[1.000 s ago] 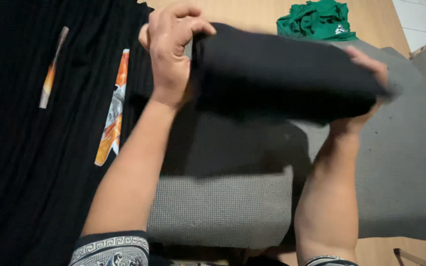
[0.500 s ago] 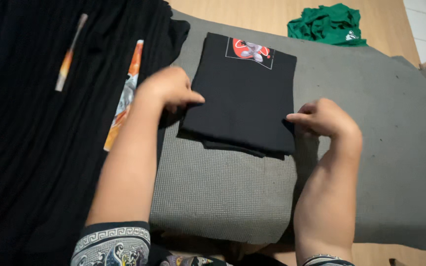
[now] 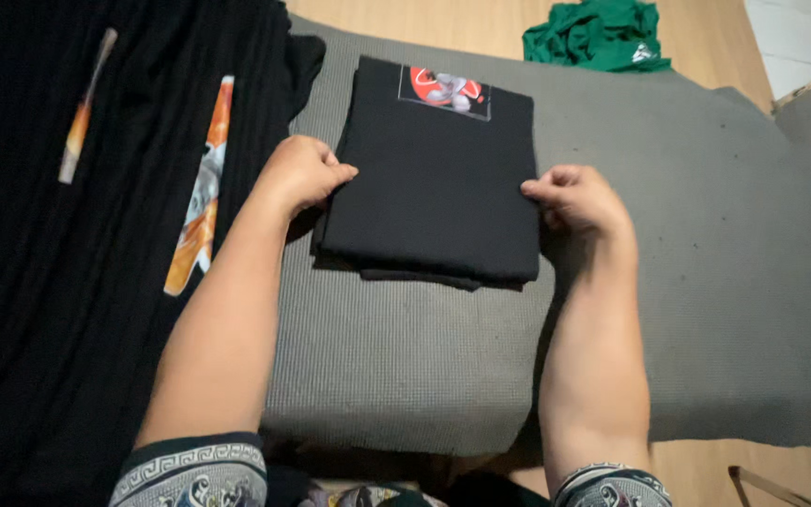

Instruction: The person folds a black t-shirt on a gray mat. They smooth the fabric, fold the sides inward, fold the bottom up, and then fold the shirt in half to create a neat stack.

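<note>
A folded black garment (image 3: 438, 178), with a small printed patch at its far edge, is laid flat on a grey mat (image 3: 687, 235). Its left edge is pinched by the left hand (image 3: 300, 173), its right edge by the right hand (image 3: 579, 199). A green cloth (image 3: 603, 33) is seen well apart, on the wooden floor (image 3: 706, 42).

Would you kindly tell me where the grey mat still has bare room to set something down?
The grey mat is bare right of the right hand, out to its far edge, and in the near strip below the folded black shirt, between the forearms. It is crowded on the left: the left hand grips the shirt's edge, and the black striped fabric laps the mat. A green garment lies beyond on the floor.
</note>
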